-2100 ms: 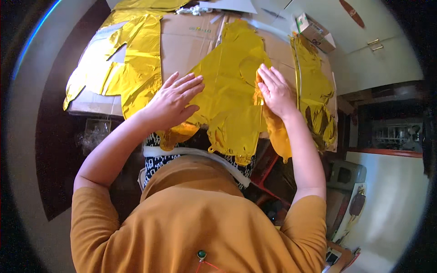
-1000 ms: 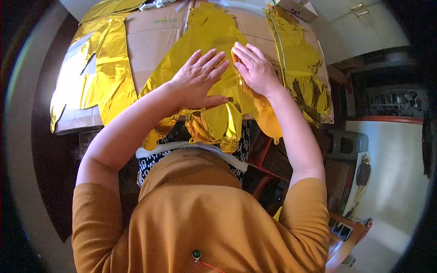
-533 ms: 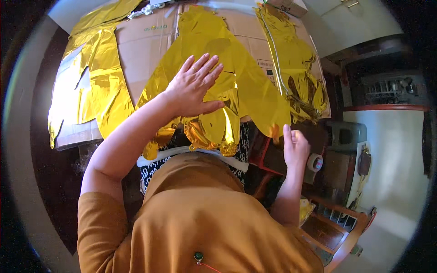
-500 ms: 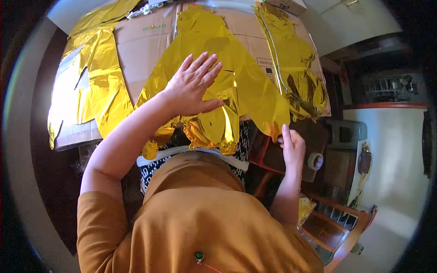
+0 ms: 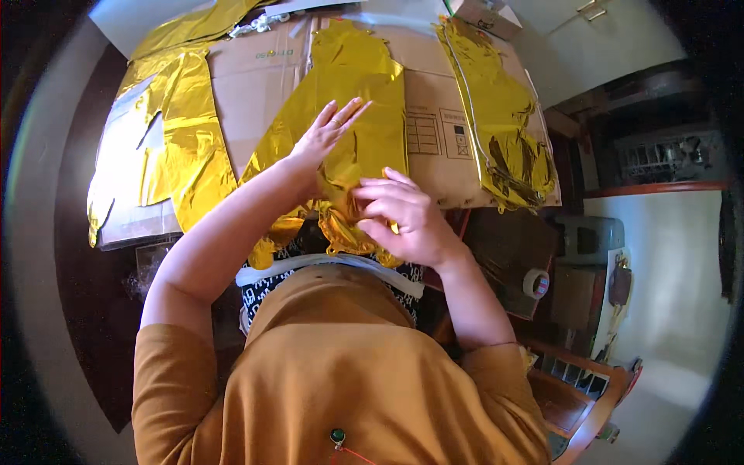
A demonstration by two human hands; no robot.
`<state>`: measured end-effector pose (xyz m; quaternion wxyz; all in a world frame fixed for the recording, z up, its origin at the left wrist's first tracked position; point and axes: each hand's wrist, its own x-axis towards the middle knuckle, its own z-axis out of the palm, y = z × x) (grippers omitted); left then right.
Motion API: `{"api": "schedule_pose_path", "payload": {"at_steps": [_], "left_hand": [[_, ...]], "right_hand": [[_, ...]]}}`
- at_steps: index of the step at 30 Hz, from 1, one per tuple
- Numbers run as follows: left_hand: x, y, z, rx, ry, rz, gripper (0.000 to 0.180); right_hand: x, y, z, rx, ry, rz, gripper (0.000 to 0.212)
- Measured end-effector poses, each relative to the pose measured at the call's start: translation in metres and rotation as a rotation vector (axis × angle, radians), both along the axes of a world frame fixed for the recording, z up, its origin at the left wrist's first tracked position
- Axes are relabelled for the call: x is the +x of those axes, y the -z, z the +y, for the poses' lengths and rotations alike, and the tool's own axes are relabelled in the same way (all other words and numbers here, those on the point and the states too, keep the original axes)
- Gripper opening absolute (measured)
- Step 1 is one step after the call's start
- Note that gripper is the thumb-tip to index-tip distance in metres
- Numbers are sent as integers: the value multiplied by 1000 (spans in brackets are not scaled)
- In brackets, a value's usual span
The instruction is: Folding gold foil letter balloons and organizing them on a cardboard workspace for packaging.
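A flat, uninflated gold foil balloon [image 5: 349, 74] lies on brown cardboard [image 5: 252, 97] in front of me, its lower end hanging crumpled at my waist. My left hand [image 5: 322, 139] rests across its middle, fingers stretched out and a ring on one of them. Close below and to the right, my right hand [image 5: 399, 213] bends its fingers over the balloon's lower part, at a folded-over portion. Foil seems to be caught between thumb and fingers, though the fingertips partly hide it. The balloon's right side now ends in a straight folded edge.
More gold foil lies at the left [image 5: 186, 116] and at the right [image 5: 504, 108], the latter with a pale cord along it. A tape roll [image 5: 535, 284] sits on a dark surface at right. Nearby are a wooden chair [image 5: 570, 403] and a cardboard box [image 5: 484, 17].
My right hand has carried the balloon's right flap leftward, folding it over and uncovering printed cardboard. My left hand has stayed on the foil, now turned more edge-on.
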<state>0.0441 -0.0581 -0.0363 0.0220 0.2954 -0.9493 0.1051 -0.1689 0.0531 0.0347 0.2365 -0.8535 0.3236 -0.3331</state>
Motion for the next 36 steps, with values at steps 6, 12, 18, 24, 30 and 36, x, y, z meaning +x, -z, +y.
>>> {"api": "schedule_pose_path", "payload": {"at_steps": [6, 12, 18, 24, 30, 36], "left_hand": [[-8, -14, 13, 134, -11, 280, 86], [5, 5, 6, 152, 86, 415, 93], [1, 6, -1, -9, 11, 13, 94], [4, 27, -7, 43, 138, 399, 105], [0, -28, 10, 308, -29, 229, 103], [15, -75, -18, 534, -112, 796, 67]], "right_hand": [[-60, 19, -58, 33, 441, -21, 30], [-32, 39, -81, -107, 359, 440, 60], [-28, 41, -78, -85, 300, 447, 63], [-24, 40, -77, -47, 267, 505, 71], [-18, 34, -73, -48, 294, 633, 74], [-18, 35, -71, -134, 301, 653, 71]]}}
